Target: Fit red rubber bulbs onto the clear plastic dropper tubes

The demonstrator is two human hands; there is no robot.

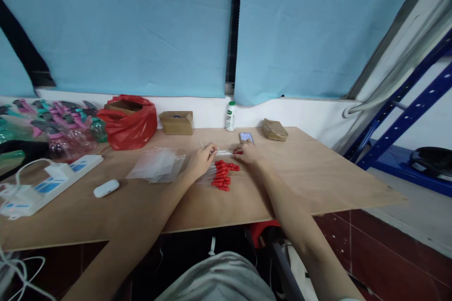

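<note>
Both my arms reach out over the wooden table (318,174). My left hand (202,159) and my right hand (249,153) are closed on the two ends of a thin clear tube with a red cap (226,153), held just above the tabletop. Below them lies a pile of the same red-capped tubes (221,176). A stack of clear plastic bags (157,164) rests left of my left hand.
A phone (246,137), a white bottle (230,116) and two cardboard boxes (176,122) sit at the back. A red bag (129,124), spray bottles (52,122), a power strip (49,181) and a white case (106,188) are on the left. Blue shelving (406,117) stands right.
</note>
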